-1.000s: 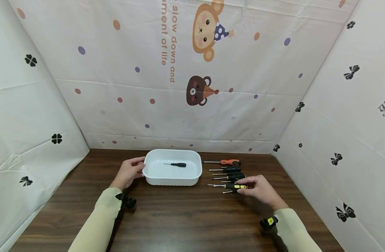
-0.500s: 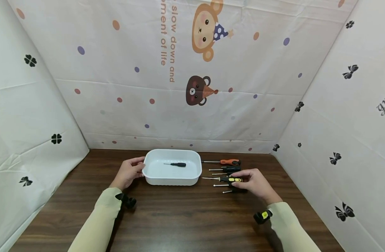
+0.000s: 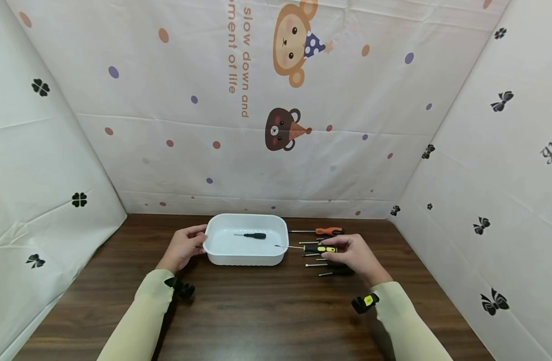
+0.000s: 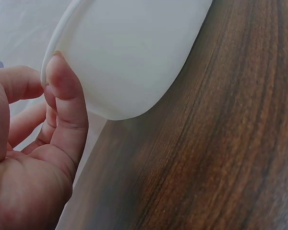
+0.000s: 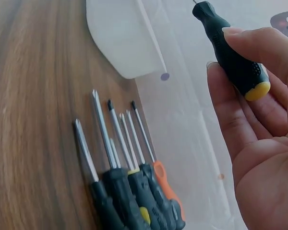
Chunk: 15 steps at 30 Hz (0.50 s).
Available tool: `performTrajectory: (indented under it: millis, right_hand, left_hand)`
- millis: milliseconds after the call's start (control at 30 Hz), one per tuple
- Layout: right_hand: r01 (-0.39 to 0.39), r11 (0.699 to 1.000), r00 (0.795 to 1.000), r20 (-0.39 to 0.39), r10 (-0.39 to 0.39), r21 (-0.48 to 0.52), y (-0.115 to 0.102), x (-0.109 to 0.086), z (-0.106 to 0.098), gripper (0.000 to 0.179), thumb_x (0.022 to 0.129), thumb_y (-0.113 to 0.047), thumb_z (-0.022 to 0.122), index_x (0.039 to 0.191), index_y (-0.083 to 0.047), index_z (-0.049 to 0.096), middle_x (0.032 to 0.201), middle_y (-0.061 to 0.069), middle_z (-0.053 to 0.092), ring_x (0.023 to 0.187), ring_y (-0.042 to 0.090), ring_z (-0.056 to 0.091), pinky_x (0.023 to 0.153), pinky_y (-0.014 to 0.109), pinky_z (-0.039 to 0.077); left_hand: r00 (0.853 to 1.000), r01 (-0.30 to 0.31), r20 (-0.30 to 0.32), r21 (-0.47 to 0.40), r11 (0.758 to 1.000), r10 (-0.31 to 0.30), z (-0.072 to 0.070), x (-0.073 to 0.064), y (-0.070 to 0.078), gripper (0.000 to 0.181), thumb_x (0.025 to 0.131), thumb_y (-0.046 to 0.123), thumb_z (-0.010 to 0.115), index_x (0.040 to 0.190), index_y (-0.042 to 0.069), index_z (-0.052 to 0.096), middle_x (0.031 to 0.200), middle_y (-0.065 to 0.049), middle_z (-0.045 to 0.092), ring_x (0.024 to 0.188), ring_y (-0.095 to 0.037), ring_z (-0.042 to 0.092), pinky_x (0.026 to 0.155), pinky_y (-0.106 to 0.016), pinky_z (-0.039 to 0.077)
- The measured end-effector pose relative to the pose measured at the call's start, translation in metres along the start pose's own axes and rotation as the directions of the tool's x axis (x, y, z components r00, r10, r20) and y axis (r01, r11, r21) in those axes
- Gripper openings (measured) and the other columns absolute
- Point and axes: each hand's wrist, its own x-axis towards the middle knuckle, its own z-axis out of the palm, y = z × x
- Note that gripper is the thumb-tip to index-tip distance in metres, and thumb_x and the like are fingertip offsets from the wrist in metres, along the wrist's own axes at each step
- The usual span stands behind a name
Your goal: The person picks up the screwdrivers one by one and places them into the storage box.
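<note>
Black-and-yellow screwdriver (image 3: 320, 249): shaft mostly cut off by the right wrist view's upper edge. Row of screwdrivers (image 5: 143, 191): several handles hidden behind the right hand (image 3: 358, 256) in the head view; count not easily made out. The first is held roughly level, long axis set crosswise, tip directed leftward over the right rim of the white tub (image 3: 246, 260). Its handle is pinched between thumb and fingers, shaft projected leftward from them. The tub's left rim is pinched by the left hand (image 3: 184, 246).
</note>
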Motion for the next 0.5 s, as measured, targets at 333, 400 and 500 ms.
performTrajectory:
  millis: [333, 400, 500]
  right_hand:
    - [0.012, 1.000, 1.000, 0.004, -0.012, 0.025, -0.006, 0.010, 0.008, 0.037, 0.081, -0.026, 0.089, 0.113, -0.012, 0.079, 0.106, 0.009, 0.072, 0.074, 0.010, 0.054, 0.061, 0.024, 0.051]
    - [0.012, 1.000, 1.000, -0.002, -0.012, 0.022, -0.006, 0.012, 0.010, 0.036, 0.080, -0.028, 0.089, 0.112, -0.014, 0.080, 0.114, 0.009, 0.072, 0.083, 0.012, 0.057, 0.064, 0.023, 0.053]
    - [0.049, 0.999, 0.999, -0.009, -0.049, 0.007, -0.007, 0.016, 0.012, 0.034, 0.080, -0.028, 0.089, 0.110, -0.015, 0.081, 0.122, 0.009, 0.072, 0.099, 0.015, 0.063, 0.071, 0.022, 0.056]
  left_hand:
    - [1.000, 0.010, -0.003, 0.003, 1.000, -0.010, -0.001, 0.003, -0.003, 0.050, 0.100, 0.009, 0.063, 0.148, 0.001, 0.051, 0.103, -0.003, 0.064, 0.073, -0.012, 0.063, 0.067, -0.024, 0.062]
    - [1.000, 0.010, -0.006, 0.001, 1.000, -0.010, -0.001, 0.003, -0.003, 0.050, 0.100, 0.009, 0.063, 0.148, 0.000, 0.052, 0.103, -0.003, 0.064, 0.073, -0.012, 0.063, 0.067, -0.024, 0.062]
    - [1.000, 0.018, 0.006, -0.007, 1.000, -0.018, 0.000, 0.000, 0.002, 0.051, 0.100, 0.008, 0.063, 0.148, -0.002, 0.050, 0.108, -0.010, 0.064, 0.072, -0.013, 0.063, 0.067, -0.025, 0.062]
